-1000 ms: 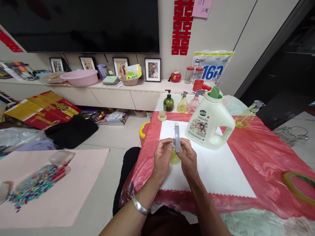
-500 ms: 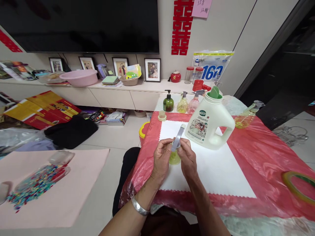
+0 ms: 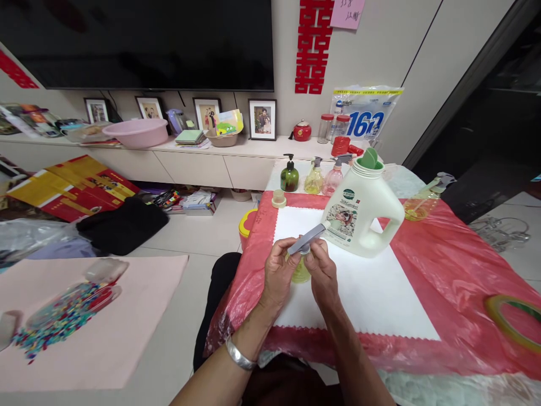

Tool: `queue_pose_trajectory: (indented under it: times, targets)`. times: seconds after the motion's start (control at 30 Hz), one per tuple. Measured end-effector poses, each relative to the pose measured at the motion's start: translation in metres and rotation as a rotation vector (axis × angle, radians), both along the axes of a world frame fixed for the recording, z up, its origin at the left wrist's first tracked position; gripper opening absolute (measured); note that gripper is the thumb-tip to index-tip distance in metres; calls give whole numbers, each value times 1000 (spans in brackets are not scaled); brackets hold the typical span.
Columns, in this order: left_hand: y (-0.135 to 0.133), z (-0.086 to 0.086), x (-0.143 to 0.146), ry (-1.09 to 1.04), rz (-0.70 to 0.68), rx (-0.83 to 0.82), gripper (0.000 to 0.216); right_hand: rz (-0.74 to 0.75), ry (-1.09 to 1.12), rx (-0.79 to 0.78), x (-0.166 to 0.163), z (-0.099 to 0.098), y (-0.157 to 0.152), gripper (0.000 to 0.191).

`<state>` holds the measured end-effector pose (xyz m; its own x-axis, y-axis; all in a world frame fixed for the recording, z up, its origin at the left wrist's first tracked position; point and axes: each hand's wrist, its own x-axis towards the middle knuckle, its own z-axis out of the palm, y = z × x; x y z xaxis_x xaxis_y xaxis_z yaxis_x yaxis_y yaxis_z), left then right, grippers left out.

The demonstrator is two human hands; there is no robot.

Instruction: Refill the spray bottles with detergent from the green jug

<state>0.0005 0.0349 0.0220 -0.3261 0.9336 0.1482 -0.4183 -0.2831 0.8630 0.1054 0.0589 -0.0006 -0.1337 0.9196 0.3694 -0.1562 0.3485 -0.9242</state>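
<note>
A small yellow-green spray bottle (image 3: 300, 272) stands on the white mat (image 3: 380, 293). My left hand (image 3: 278, 273) is wrapped round its body. My right hand (image 3: 322, 272) pinches the collar of its grey trigger spray head (image 3: 306, 239), whose nozzle points up and to the right. Just behind it stands a large white detergent jug (image 3: 360, 213) with its green cap flipped open.
The mat lies on a red plastic table cover (image 3: 456, 259). Three pump and spray bottles (image 3: 313, 176) and a small round cap (image 3: 279, 198) stand at the table's far edge, another spray bottle (image 3: 425, 198) far right, a tape roll (image 3: 513, 321) near right. A beads mat (image 3: 63, 316) lies left.
The grey spray head has turned clockwise, its nozzle swinging from straight ahead to the right toward the jug. Both hands stay on the small bottle.
</note>
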Motion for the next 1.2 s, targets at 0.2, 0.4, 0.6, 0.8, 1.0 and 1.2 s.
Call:
queue_pose_trajectory:
  times: [0.2,0.4,0.6,0.8,1.0,1.2]
  targets:
    - [-1,-4,0,-20,2,0,34,13,9,-9,0,4,-2,29]
    - [-1,-4,1,-39,3,-18,36,-3,48,-21,-1,-3,0,30]
    - [1,-7,1,-15,26,-12,36,-10,63,-23,-2,-1,0,32]
    - [1,-6,-2,26,8,-8,38,-9,22,-19,1,1,0,33]
    - [-6,-18,-11,96,-83,-62,46,14,-79,-22,7,-8,-2,48]
    - [-20,-37,-23,172,-126,-187,50,19,-173,-15,13,-12,-5,67]
